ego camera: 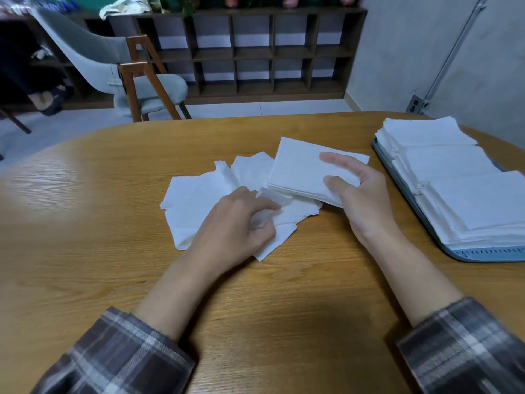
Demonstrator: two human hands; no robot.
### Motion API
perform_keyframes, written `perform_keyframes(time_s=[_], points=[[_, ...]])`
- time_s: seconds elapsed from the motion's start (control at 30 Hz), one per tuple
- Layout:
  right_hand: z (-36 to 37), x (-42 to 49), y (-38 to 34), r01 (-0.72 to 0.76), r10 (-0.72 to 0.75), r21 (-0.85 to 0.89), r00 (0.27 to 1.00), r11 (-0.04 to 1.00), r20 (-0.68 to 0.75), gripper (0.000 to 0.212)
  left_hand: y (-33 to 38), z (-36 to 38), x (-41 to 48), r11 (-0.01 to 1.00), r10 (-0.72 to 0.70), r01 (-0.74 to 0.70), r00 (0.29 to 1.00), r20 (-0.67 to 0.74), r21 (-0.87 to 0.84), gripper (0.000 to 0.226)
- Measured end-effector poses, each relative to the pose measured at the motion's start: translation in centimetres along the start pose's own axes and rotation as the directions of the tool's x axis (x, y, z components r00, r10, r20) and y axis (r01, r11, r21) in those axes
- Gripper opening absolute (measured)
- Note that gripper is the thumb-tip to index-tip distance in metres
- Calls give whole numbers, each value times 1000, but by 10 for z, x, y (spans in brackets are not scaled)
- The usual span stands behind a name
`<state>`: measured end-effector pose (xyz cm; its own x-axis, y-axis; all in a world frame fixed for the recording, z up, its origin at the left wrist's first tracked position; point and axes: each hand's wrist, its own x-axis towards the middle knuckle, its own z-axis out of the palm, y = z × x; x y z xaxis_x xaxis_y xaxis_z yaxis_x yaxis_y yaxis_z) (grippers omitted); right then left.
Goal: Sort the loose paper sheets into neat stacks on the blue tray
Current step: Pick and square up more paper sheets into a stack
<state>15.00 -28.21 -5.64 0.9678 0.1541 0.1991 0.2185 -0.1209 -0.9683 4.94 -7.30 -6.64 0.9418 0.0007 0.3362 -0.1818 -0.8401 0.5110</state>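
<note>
My right hand (358, 194) pinches a squared bundle (298, 169), likely bound for the blue tray (483, 255) at the desk's (99, 223) right edge; my left hand (235, 224) pinches 1 loose sheet (287, 216).

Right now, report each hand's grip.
Left hand: pinches a loose sheet from the pile.
Right hand: holds a squared stack.
</note>
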Motion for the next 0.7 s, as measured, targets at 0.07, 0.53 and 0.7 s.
perform_keyframes(time_s=[0.07, 0.53, 0.7], points=[[1, -1, -1, 14, -14, 0, 1000, 1000, 4, 38, 1, 0, -1, 1000, 21, -21, 1000, -12, 7, 22], [9, -6, -6, -134, 23, 374, 958, 918, 286, 48, 23, -26, -1, 681, -211, 92, 975, -74, -727, 18], [14, -11, -10, -192, 8, 438, 922, 878, 388, 53, 19, -21, 3, 695, -262, 148, 963, -57, -703, 23]])
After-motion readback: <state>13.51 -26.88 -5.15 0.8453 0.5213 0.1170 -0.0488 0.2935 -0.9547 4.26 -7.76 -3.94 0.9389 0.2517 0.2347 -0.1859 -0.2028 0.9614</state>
